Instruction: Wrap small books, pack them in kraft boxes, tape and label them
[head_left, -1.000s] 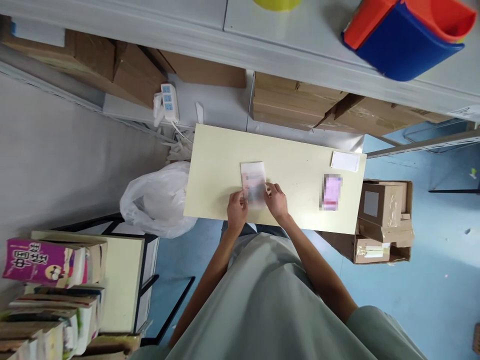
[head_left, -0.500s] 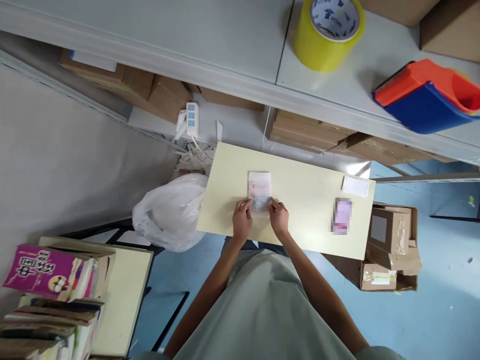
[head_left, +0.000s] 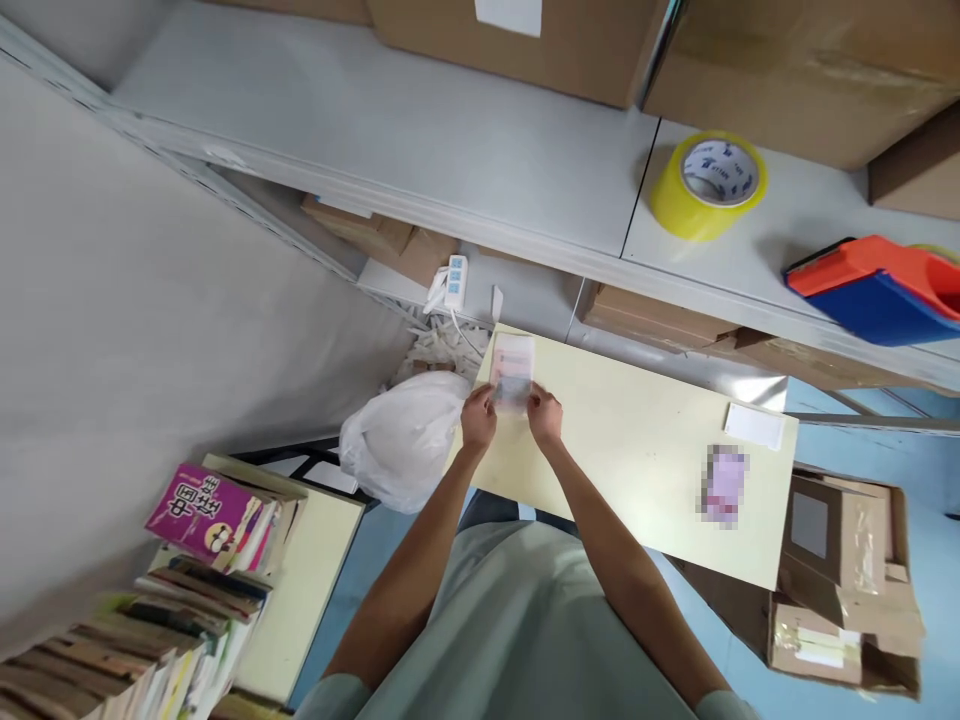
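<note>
A small flat packet, white and pinkish with a greyish lower part, is between my two hands over the far left corner of the pale yellow table. My left hand pinches its lower left edge with closed fingers. At the lower right edge, my right hand grips it the same way. I cannot make out whether the packet rests on the surface or is held slightly above it. A purple item, blurred by pixels, and a white card-like piece lie at the table's right end.
Left of the table is a white plastic bag, with a power strip behind. Books are stacked on a side table. The grey shelf carries a yellow tape roll and cardboard boxes. More boxes stand at right.
Both hands have carried the packet leftward and away from me, from inside the table to its far left corner. My view has shifted, bringing more of the upper shelf into sight.
</note>
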